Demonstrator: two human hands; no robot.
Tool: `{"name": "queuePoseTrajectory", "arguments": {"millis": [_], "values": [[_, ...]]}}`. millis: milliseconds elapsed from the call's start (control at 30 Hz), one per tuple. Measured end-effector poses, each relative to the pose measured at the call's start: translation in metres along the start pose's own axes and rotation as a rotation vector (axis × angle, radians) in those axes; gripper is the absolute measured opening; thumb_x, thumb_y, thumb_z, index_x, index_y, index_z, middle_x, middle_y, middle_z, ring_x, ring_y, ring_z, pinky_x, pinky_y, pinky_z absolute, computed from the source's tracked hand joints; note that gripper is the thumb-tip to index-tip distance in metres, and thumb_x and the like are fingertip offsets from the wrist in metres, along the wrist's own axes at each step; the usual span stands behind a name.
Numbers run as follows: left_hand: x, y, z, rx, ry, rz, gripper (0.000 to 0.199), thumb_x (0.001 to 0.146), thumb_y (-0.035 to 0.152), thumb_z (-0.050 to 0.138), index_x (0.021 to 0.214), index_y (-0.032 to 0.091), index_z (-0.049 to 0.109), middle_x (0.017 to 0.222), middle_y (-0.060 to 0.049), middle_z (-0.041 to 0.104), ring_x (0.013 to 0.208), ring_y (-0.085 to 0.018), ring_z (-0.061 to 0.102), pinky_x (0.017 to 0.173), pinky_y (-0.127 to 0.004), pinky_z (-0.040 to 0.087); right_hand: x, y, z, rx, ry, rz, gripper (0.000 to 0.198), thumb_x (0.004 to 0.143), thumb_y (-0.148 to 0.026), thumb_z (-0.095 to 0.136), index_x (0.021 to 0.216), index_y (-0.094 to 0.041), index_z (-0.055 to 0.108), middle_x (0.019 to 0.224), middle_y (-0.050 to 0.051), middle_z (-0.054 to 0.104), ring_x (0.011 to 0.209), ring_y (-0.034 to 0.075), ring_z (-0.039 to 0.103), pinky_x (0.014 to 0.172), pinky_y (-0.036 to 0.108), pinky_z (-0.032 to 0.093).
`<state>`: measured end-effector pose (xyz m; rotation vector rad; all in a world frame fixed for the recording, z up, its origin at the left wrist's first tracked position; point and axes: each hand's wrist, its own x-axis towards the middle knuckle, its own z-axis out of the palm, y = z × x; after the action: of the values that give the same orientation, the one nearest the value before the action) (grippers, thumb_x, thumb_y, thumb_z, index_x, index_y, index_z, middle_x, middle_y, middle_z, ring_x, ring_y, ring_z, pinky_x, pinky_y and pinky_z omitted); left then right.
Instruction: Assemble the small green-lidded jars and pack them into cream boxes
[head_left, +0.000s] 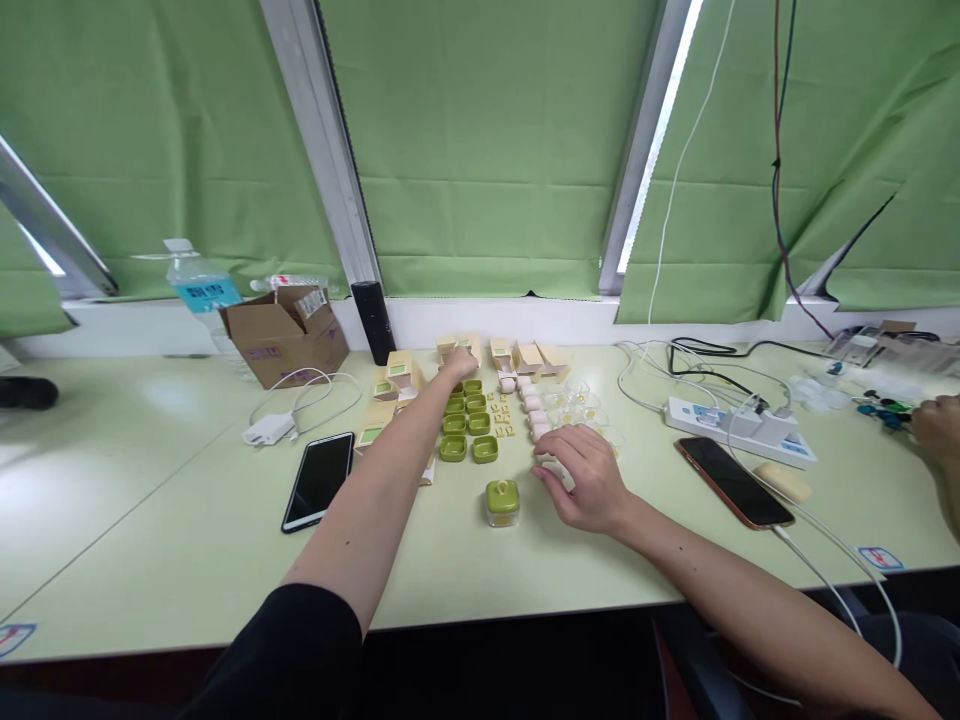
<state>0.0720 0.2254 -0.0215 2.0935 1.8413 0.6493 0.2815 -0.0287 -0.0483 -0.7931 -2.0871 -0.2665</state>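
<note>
My left hand (460, 362) is stretched to the back, fingers curled against small cardboard boxes (442, 347); what they close on is hidden. My right hand (585, 475) hovers with thumb and fingers apart, close to clear plastic containers (581, 400) and a row of pale pink pieces (532, 402). Just left of it stands a small clear jar with a green lid (502, 502). Under and beside my left forearm are two columns of green square lids (478, 424). Small yellow pieces (500, 415) lie between them and the pink ones. More small boxes (401, 372) stand left.
Phones lie at left (319, 482) and right (733, 482). A white charger (268, 429), brown carton (285, 337), water bottle (202, 290) and black cylinder (373, 322) are at back left. A power strip (739, 432) with cables sits right. Another person's hand (937, 425) is far right.
</note>
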Motion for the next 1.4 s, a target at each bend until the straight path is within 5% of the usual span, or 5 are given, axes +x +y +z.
{"name": "queuePoseTrajectory", "arguments": {"millis": [233, 467, 633, 1233, 1400], "values": [[-0.032, 0.023, -0.044, 0.012, 0.139, 0.02, 0.037, 0.095, 0.02, 0.059, 0.13, 0.009, 0.059, 0.142, -0.026, 0.055, 0.135, -0.041, 0.052, 0.108, -0.053, 0.043, 0.007, 0.009, -0.004, 0.038, 0.089, 0.052, 0.012, 0.095, -0.023, 0.058, 0.107, -0.022, 0.063, 0.095, 0.009, 0.071, 0.087, 0.026, 0.066, 0.074, 0.041, 0.051], [-0.159, 0.011, -0.056, -0.047, 0.26, 0.545, 0.049, 0.1, 0.024, 0.045, 0.147, 0.017, 0.042, 0.144, -0.017, 0.05, 0.139, -0.034, 0.045, 0.116, -0.052, 0.04, 0.039, 0.014, -0.005, 0.346, -0.009, 0.374, 0.051, 0.097, -0.025, 0.061, 0.146, -0.031, 0.05, 0.122, 0.008, 0.056, 0.09, 0.019, 0.069, 0.086, 0.043, 0.063], [-0.224, -0.002, -0.039, -0.067, 0.232, 0.58, 0.057, 0.099, 0.022, 0.046, 0.154, 0.021, 0.032, 0.143, -0.017, 0.048, 0.135, -0.034, 0.048, 0.112, -0.052, 0.046, 0.053, 0.003, 0.016, 0.367, -0.104, 0.337, 0.078, 0.094, -0.033, 0.069, 0.16, -0.046, 0.03, 0.141, 0.01, 0.033, 0.098, 0.02, 0.064, 0.097, 0.056, 0.062], [-0.232, -0.021, -0.018, -0.484, 0.213, 0.666, 0.022, 0.104, 0.029, 0.048, 0.125, 0.026, 0.055, 0.152, -0.014, 0.041, 0.149, -0.03, 0.038, 0.121, -0.055, 0.037, 0.041, 0.02, 0.031, 0.497, 0.039, 0.16, 0.032, 0.097, -0.031, 0.066, 0.129, -0.034, 0.069, 0.134, 0.011, 0.045, 0.127, 0.029, 0.053, 0.106, 0.054, 0.057], [-0.226, -0.023, -0.019, -0.56, 0.189, 0.635, 0.039, 0.101, 0.032, 0.054, 0.14, 0.029, 0.046, 0.154, -0.014, 0.036, 0.15, -0.032, 0.035, 0.112, -0.05, 0.047, 0.038, 0.019, 0.033, 0.596, -0.009, 0.246, 0.029, 0.096, -0.038, 0.068, 0.123, -0.031, 0.073, 0.134, 0.012, 0.043, 0.135, 0.03, 0.046, 0.098, 0.047, 0.06]]}}
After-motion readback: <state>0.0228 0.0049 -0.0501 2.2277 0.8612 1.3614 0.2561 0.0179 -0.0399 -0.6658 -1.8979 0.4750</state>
